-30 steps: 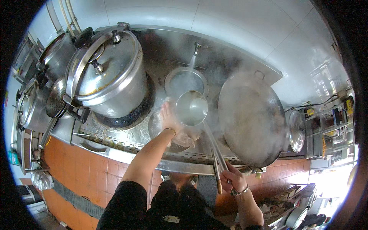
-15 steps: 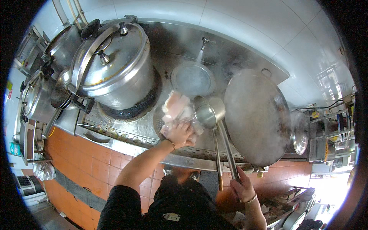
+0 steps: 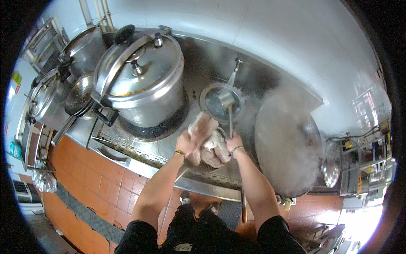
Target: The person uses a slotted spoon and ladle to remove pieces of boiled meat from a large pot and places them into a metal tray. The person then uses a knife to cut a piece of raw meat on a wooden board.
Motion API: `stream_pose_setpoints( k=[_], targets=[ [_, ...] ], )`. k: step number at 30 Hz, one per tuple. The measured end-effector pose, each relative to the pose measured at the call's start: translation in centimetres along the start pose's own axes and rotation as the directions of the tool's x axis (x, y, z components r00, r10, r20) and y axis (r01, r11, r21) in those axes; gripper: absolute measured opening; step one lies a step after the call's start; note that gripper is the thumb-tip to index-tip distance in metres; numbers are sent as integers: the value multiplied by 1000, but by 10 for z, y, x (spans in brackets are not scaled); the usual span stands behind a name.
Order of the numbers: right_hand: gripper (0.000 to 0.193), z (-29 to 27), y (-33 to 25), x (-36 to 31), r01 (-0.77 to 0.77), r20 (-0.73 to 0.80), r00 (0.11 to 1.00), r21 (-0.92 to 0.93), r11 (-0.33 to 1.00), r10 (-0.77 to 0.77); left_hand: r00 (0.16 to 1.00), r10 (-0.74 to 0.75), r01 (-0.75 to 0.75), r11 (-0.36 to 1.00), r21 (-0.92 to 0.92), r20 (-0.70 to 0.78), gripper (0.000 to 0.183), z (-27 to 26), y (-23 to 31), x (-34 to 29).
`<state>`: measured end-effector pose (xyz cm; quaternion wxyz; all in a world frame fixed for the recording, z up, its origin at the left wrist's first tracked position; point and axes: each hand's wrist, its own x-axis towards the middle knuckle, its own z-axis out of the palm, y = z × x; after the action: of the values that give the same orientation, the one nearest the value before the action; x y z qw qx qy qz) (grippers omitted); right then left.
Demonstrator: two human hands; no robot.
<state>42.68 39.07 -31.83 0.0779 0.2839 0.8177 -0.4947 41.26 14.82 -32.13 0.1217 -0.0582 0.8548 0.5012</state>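
Note:
A heap of pale, pinkish raw meat (image 3: 204, 129) lies near the front of the steel range, over a strainer mostly hidden beneath it. My left hand (image 3: 185, 142) grips the heap's left side, its fingers partly hidden by the meat. To the right, my right hand (image 3: 234, 143) is closed round the handle of a steel ladle (image 3: 226, 99). The ladle's cup sits within a round water basin (image 3: 210, 111) set in the range, below a tap (image 3: 238, 63).
A large wok (image 3: 287, 144) steams on the right. A big lidded pot (image 3: 148, 97) stands at left, beside a perforated skimmer (image 3: 79, 94) and smaller pots. A wooden-ended tool handle (image 3: 244, 209) juts over the front edge. Orange tiles (image 3: 93, 186) cover the floor.
The ladle has gone from beside the meat to the basin, and my right hand has moved up and left with it. My left hand now grips the meat's side, which has shifted.

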Motion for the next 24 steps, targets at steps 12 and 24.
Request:
stream_pose_setpoints(
  k=[12, 24],
  targets=[
    [16, -104, 45, -102, -707, 662, 662, 707, -1, -352, 807, 589, -317, 495, 809, -45, 74, 44, -20, -23],
    [54, -200, 20, -253, -404, 496, 866, 609, 682, 70, 790, 378, -608, 380, 697, 483, 68, 108, 16, -13]
  ],
)
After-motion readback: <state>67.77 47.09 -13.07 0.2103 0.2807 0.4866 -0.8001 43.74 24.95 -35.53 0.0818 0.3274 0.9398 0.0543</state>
